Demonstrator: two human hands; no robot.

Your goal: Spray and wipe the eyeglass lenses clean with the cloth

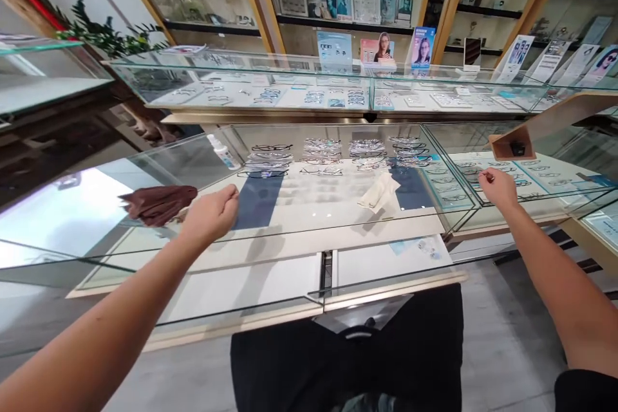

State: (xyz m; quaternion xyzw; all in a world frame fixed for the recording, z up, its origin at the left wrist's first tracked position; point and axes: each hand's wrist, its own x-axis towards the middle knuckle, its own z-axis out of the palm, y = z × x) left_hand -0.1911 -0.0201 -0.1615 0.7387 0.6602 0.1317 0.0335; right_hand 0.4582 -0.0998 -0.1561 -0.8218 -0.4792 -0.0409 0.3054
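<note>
My left hand [215, 211] is curled into a fist over the glass top of the display counter [290, 251]. A brown cloth [157, 203] lies on the glass just left of its wrist; nothing shows in the fingers. My right hand [497, 187] hovers over the right part of the counter with thumb and forefinger pinched together; what they hold, if anything, is too small to see. Under the glass between the hands lie rows of eyeglasses [333, 156], a cream cloth [379, 193] and a white spray bottle [223, 151].
A wooden stand [512, 147] juts in over the counter at the right. A second glass counter [270, 87] with more glasses and brochure cards runs behind, backed by wall shelves. A plant [103, 35] stands at the far left. My dark clothing fills the bottom.
</note>
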